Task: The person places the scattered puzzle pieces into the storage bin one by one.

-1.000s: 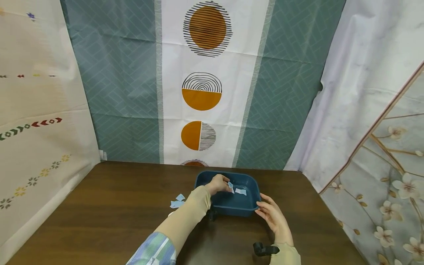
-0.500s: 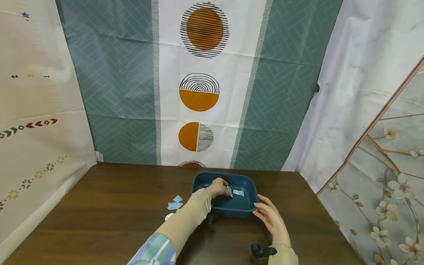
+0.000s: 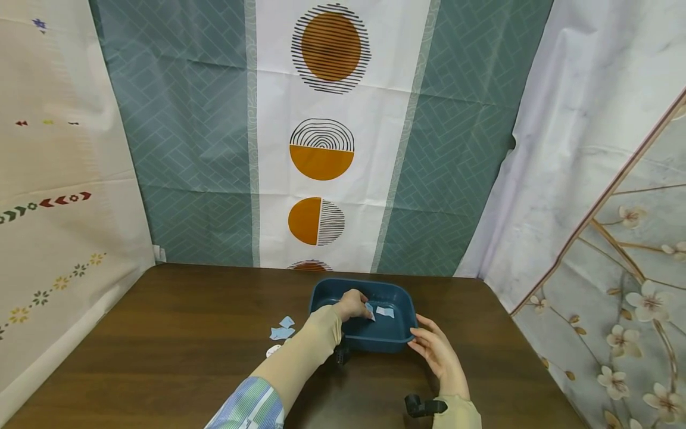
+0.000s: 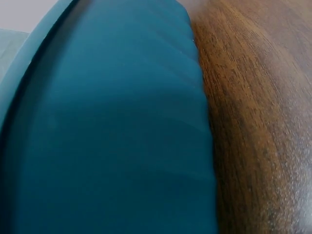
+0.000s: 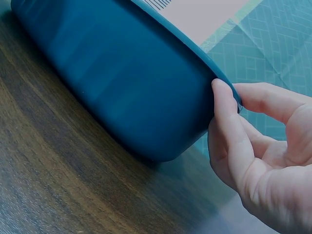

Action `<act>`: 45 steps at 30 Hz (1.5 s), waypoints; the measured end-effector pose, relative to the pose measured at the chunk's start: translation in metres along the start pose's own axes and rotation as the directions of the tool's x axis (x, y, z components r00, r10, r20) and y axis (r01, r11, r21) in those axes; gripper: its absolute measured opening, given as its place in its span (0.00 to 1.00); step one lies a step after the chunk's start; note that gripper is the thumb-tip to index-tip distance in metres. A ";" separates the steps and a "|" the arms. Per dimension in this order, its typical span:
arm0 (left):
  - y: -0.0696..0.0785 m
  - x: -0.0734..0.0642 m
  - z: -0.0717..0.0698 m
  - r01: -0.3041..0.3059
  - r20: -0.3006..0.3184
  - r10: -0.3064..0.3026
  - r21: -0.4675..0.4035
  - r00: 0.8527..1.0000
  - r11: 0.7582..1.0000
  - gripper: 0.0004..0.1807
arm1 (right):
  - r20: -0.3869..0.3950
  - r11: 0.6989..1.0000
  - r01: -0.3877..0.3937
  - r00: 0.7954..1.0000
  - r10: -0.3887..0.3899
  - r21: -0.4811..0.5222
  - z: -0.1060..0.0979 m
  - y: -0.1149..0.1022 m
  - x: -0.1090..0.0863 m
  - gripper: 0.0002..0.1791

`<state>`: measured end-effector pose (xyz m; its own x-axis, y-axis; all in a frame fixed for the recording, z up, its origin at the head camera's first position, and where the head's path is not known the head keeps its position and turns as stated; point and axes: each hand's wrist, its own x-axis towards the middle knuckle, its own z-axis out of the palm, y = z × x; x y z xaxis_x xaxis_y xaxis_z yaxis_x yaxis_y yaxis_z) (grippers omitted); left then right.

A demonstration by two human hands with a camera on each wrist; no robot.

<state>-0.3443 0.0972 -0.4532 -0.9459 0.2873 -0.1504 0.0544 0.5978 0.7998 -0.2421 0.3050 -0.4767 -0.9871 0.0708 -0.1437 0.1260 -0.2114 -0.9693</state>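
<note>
A dark blue plastic basin (image 3: 386, 344) sits on the table. My left hand (image 3: 351, 304) reaches over its near wall and pinches a light blue paper scrap (image 3: 370, 310) inside. Beside it on the basin floor lies another pale scrap (image 3: 385, 311). With thumb and fingers, my right hand (image 5: 258, 136) grips the rim at the basin's right corner. The left wrist view shows only the basin's outer wall (image 4: 117, 117) and the tabletop; the left hand is out of that view.
Left of the basin, light blue scraps (image 3: 281, 333) lie on the brown wooden table (image 3: 177, 333), near a white roundish piece (image 3: 273, 350) partly behind the left forearm. Printed curtains (image 3: 203, 149) hang around the table's back and sides.
The left hand has dipped slightly inside the basin with the scrap at its fingertips. The head view has shifted a little. The right hand stays on the rim.
</note>
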 end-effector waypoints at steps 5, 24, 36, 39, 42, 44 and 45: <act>-0.001 0.000 0.000 0.005 -0.001 -0.005 0.017 1.000 1.000 0.24 | 0.004 1.000 -0.006 1.000 0.006 0.000 0.001 0.000 0.000 0.32; -0.004 -0.017 -0.027 -0.102 0.126 0.098 0.023 0.987 0.995 0.24 | 0.003 1.000 -0.003 1.000 0.003 -0.005 0.002 -0.004 -0.003 0.32; 0.004 -0.036 -0.051 -0.233 0.113 0.220 0.125 0.969 0.964 0.28 | 0.015 1.000 -0.011 1.000 0.011 -0.029 -0.001 -0.004 0.000 0.32; 0.006 -0.044 -0.061 -0.259 0.097 0.249 0.110 0.963 0.959 0.28 | 0.021 0.999 -0.010 1.000 0.011 -0.034 -0.001 -0.004 0.000 0.33; 0.004 -0.053 -0.071 -0.276 0.080 0.269 0.096 0.960 0.956 0.28 | 0.020 0.999 -0.014 1.000 0.015 -0.029 -0.001 -0.004 0.000 0.32; 0.002 -0.058 -0.077 -0.276 0.066 0.271 0.088 0.960 0.957 0.27 | 0.017 1.000 -0.014 1.000 0.014 -0.026 0.000 -0.004 0.000 0.32; 0.000 -0.060 -0.080 -0.278 0.059 0.274 0.085 0.960 0.957 0.28 | 0.017 1.000 -0.014 1.000 0.015 -0.028 0.000 -0.003 0.000 0.32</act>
<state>-0.3127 0.0201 -0.3974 -0.8744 0.4835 0.0402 0.3421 0.5557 0.7578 -0.2423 0.3058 -0.4736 -0.9867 0.0512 -0.1545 0.1426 -0.1849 -0.9724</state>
